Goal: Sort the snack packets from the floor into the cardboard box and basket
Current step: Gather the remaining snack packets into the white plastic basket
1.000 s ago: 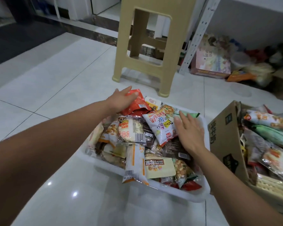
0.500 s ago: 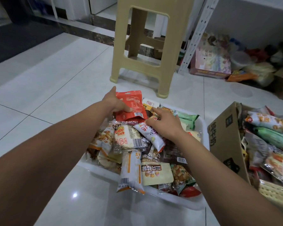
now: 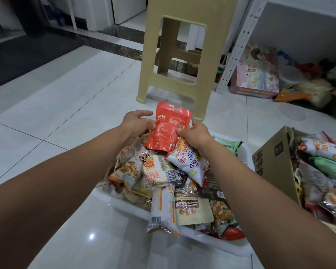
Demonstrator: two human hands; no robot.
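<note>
A home: glossy white tiled floor (image 3: 70,105), beige plastic stool (image 3: 184,55), household clutter (image 3: 279,78) under a shelf.

Glossy white floor tiles (image 3: 70,105), a matt beige plastic stool (image 3: 184,45), shiny plastic-film snack packets (image 3: 159,169), a matt brown cardboard box (image 3: 273,164).

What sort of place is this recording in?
Probably a home or shop back room: glossy tiled floor, a beige plastic stool, a slotted metal shelf post with goods piled beside it.

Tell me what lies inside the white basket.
Many snack packets fill the basket, heaped above its rim. The left hand and right hand hold a red packet over the pile. The bottom layers are covered and cannot be seen.
</note>
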